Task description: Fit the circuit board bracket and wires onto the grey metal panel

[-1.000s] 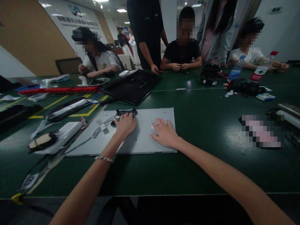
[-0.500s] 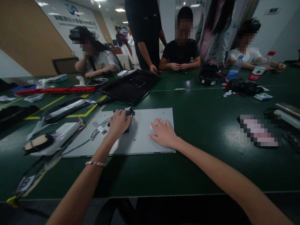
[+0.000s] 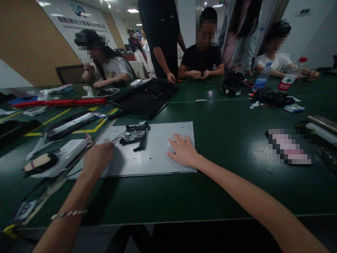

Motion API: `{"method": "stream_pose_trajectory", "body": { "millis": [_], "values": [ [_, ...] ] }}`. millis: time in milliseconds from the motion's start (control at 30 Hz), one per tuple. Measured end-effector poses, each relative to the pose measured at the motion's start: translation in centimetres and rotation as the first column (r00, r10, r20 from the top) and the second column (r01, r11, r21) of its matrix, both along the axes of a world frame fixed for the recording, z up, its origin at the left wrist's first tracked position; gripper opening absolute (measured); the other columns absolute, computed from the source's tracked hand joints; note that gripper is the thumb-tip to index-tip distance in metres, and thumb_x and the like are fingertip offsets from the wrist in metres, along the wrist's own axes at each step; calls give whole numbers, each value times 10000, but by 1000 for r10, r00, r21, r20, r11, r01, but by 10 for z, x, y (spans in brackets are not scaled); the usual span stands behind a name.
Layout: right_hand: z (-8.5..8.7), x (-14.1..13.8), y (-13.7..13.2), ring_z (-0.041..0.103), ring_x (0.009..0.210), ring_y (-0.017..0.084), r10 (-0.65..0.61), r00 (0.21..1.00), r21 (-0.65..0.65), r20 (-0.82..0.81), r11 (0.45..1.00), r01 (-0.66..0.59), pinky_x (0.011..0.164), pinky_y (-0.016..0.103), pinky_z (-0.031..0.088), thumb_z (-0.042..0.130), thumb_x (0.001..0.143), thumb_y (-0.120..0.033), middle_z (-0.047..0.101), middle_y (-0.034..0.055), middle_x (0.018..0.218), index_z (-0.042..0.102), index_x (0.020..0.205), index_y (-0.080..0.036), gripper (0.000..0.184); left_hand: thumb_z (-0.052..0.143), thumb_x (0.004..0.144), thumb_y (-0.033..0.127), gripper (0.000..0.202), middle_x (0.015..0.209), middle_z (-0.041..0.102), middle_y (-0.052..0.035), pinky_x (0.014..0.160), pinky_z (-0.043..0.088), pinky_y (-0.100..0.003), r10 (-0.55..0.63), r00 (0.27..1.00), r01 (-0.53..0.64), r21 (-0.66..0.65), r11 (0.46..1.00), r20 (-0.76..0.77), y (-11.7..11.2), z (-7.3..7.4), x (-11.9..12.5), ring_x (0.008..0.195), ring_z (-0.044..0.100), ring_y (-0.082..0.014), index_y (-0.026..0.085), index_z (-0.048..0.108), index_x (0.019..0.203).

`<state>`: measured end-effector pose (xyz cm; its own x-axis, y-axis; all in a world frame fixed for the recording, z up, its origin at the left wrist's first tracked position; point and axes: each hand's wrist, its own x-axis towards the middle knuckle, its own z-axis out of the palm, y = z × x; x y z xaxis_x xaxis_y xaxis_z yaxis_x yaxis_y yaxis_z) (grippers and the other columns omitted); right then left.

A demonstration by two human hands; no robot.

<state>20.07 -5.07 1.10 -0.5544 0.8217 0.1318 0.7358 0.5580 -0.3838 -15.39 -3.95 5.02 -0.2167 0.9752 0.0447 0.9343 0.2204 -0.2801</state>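
Observation:
A pale flat panel point(image 3: 158, 165), like the back of a display, lies on the table in front of me. On its upper part sits a green circuit board point(image 3: 135, 134) with black plastic brackets point(image 3: 142, 143) at its edge. A thin grey cable point(image 3: 117, 138) runs leftward from the board into my left hand point(image 3: 98, 158). That hand is closed around the cable at the panel's left side, its fingertips partly hidden. Palm down, my right hand point(image 3: 183, 150) rests with fingers spread on the panel's right side, partly covering a white label point(image 3: 169, 143).
A black casing point(image 3: 150, 98) lies beyond the panel. Left are a white box-like item point(image 3: 72, 154), a dark eye mask-like thing point(image 3: 40, 164) and a red strip point(image 3: 60, 102). A phone point(image 3: 288, 147) and bottles point(image 3: 291, 78) are right. Several people are across the table.
My left hand has come off the circuit board and moved left and toward me, onto the cable. The board now shows uncovered. My right hand stays in place.

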Motion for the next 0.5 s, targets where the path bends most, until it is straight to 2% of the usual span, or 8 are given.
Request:
{"method": "stream_pose_trajectory", "body": {
  "millis": [100,233,333,400,500],
  "values": [
    [2,1,0,166,1479,311,7,1000,-6,-7,1000,-8,1175,539,126,245,970,-618,227,169,1602,336,1508,-129,732,278,953,327,469,1008,692,-188,753,500,-412,41,999,-39,92,995,-28,12,15,8,912,654,-335,151,685,1105],
    [2,1,1,162,1479,313,4,1000,-5,-9,1000,-4,1173,545,126,263,971,-605,230,179,1599,336,1506,-122,724,256,972,317,487,1039,684,-205,737,503,-430,57,998,-43,306,951,-37,43,37,29,908,653,-334,139,651,1194],
    [2,0,1,162,1478,319,1,1000,2,-3,1000,-1,1171,549,125,279,971,-596,227,187,1598,346,1500,-116,717,264,981,297,476,1076,680,-199,759,491,-417,17,1000,-15,389,921,-3,74,41,48,945,645,-323,138,612,1265],
    [2,0,2,162,1478,318,5,1000,3,2,1000,-5,1170,549,128,278,973,-593,224,187,1599,343,1500,-119,712,270,981,252,466,1127,664,-209,803,471,-416,-24,999,12,327,945,32,95,34,59,1004,628,-313,113,591,1288],
    [1,0,2,150,1482,311,4,1000,-4,8,1000,-4,1171,550,123,283,975,-580,217,176,1604,326,1508,-129,700,346,948,186,400,1165,650,-224,880,430,-415,-63,993,50,135,990,95,122,18,71,1071,595,-291,47,624,1199]
  ]
}}
